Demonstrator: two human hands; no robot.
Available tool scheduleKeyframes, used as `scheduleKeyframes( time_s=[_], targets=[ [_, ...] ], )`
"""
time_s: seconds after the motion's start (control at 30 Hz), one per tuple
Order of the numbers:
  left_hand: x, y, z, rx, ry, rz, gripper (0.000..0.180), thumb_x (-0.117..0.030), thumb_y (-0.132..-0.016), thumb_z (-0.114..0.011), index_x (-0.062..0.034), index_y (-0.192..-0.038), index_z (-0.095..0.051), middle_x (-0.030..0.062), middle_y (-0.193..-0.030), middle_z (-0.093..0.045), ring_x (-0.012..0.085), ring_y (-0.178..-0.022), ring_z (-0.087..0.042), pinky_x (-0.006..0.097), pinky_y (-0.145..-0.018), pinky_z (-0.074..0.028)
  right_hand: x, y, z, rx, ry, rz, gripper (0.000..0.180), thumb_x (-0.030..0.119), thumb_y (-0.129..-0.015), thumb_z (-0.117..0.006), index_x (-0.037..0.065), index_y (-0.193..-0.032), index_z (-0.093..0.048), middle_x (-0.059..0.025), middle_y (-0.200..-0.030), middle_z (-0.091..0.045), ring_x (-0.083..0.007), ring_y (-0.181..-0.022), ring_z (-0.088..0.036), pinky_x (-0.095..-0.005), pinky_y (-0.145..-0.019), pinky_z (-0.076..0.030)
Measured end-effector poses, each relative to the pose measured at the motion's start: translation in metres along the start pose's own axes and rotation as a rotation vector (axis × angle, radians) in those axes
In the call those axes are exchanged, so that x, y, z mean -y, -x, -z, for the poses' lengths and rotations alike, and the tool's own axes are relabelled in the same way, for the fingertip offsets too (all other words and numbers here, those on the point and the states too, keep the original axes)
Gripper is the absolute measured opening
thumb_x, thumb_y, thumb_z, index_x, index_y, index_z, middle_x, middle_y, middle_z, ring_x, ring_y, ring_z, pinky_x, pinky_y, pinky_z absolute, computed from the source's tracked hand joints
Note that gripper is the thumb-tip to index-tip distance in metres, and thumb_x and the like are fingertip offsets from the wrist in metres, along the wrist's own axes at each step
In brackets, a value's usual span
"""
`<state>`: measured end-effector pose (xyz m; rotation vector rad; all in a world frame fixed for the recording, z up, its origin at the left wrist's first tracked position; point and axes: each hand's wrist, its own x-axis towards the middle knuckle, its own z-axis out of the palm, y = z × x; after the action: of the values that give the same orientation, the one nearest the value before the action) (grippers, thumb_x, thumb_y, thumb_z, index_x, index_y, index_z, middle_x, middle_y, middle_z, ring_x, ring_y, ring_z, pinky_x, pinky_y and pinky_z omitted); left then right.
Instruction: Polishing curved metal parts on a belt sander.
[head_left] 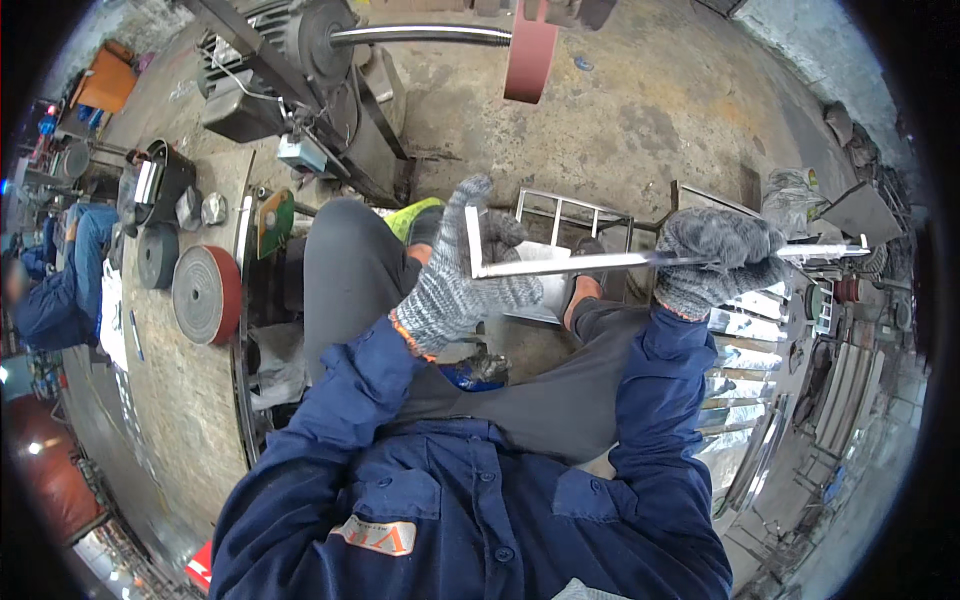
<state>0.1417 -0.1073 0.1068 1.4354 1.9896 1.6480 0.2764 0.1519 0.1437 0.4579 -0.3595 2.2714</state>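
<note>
A seated worker's gloved left hand (455, 290) pinches the bent corner of a steel bar (640, 259) while the right hand (718, 262) clenches its far stretch, holding it level above the knees — stiff, light-looking, probably slick, best gripped near both ends.

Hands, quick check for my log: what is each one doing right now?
Left hand: gloved, closed on the bent end of the metal bar.
Right hand: gloved, closed around the same bar further along.
</note>
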Motion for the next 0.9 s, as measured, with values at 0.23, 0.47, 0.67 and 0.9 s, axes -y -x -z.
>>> scheduleKeyframes(
  time_s=[0.23, 0.47, 0.67, 0.9],
  targets=[
    [0.016, -0.005, 0.004, 0.080, 0.596, 0.251, 0.108, -0.010, -0.061, -0.092, -0.0172, -0.144, -0.024, 0.0041, -0.112, -0.047, 0.0125, -0.090, -0.051, 0.029, -0.076, -0.051, -0.004, -0.002, -0.001, 0.030, 0.149, -0.032, 0.042, 0.066, -0.076, -0.067, 0.025, -0.069, -0.064, 0.0097, -0.052, -0.049, -0.0065, -0.041, -0.040, -0.0284, -0.043, -0.033],
    [0.062, -0.066, -0.007, 0.217, 0.675, 0.615, 0.085, -0.023, -0.067, -0.090, -0.0066, -0.132, -0.038, 0.0039, -0.108, -0.054, 0.0148, -0.097, -0.054, 0.031, -0.085, -0.050, 0.004, -0.015, 0.005, -0.396, 0.277, 0.112, 0.046, 0.065, -0.082, -0.059, 0.019, -0.083, -0.060, 0.0035, -0.063, -0.054, -0.0180, -0.053, -0.050, -0.0461, -0.071, -0.045],
    [0.105, -0.112, -0.026, 0.060, 1.133, 0.841, 0.043, -0.016, -0.081, -0.077, -0.0035, -0.117, -0.057, 0.0085, -0.091, -0.064, 0.0171, -0.071, -0.064, 0.031, -0.059, -0.056, -0.030, -0.031, 0.021, -0.599, 0.425, 0.155, 0.033, 0.048, -0.087, -0.058, 0.017, -0.080, -0.061, -0.0014, -0.077, -0.062, -0.0253, -0.077, -0.060, -0.0577, -0.099, -0.040],
    [0.119, -0.132, -0.012, 0.221, 0.945, 0.837, 0.020, -0.020, -0.086, -0.072, -0.0057, -0.099, -0.067, 0.0072, -0.090, -0.066, 0.0189, -0.083, -0.065, 0.039, -0.071, -0.058, -0.022, -0.038, 0.047, -0.615, 0.378, 0.066, 0.032, 0.047, -0.089, -0.056, 0.017, -0.086, -0.067, -0.0045, -0.087, -0.069, -0.0313, -0.089, -0.064, -0.0645, -0.104, -0.035]
  ],
)
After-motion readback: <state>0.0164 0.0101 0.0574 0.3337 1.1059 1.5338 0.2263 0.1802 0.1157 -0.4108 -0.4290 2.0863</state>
